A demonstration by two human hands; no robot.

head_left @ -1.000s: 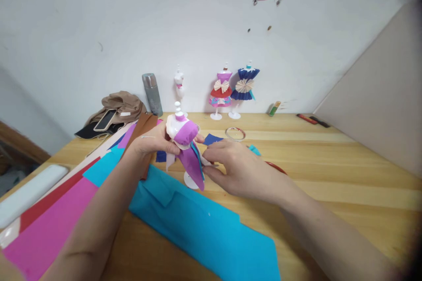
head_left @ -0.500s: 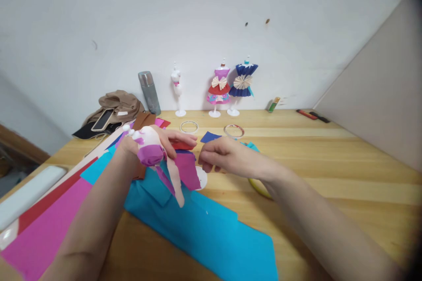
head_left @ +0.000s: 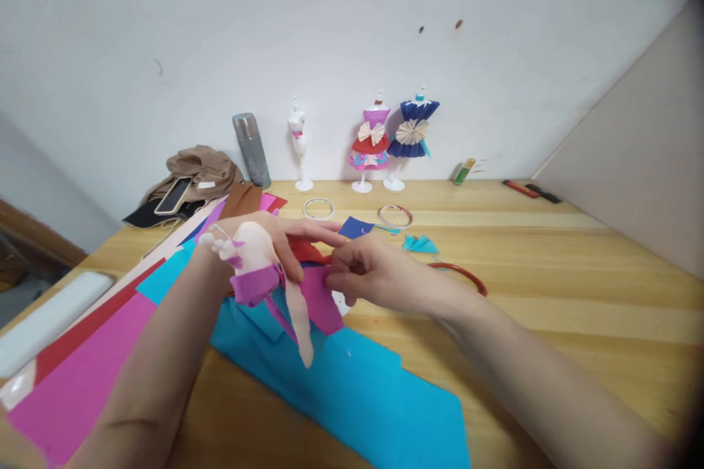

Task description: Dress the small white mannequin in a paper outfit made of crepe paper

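My left hand grips a small white mannequin tilted over to the left, above the table. A purple paper wrap circles its body, and a cream strip hangs down from it. My right hand pinches the edge of the purple paper skirt beside the mannequin. A long blue paper sheet lies on the wooden table right under both hands.
Pink, red, blue and brown paper sheets spread at left. At the back stand a bare mannequin, two dressed ones, a grey flask and a brown bag with a phone. Tape rolls, blue scraps and a red ring lie mid-table.
The mannequin has gone from upright on its base to tilted leftward in my left hand. My right hand let go briefly, then returned to pinch the purple skirt.
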